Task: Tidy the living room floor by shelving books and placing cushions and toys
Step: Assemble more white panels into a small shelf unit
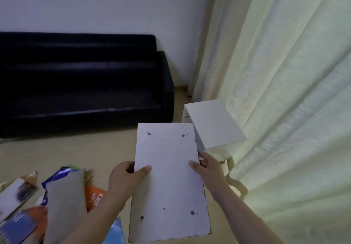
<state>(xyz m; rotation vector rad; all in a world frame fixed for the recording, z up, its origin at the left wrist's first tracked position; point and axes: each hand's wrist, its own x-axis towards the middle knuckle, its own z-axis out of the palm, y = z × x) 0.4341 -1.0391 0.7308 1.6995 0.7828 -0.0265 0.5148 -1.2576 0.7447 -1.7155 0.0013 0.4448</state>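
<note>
We hold a white board out in front of us, above the floor. It is flat with small dark dots, and we cannot tell if it is a book. Our left hand grips its left edge, thumb on top, fingers hidden under it. Our right hand grips the right edge the same way. Down at the left, books lie in a blurry heap, partly cut off. A grey thing over them is too blurry to name. Behind is a black sofa, cut off at the left. A white table stands beside the curtain.
</note>
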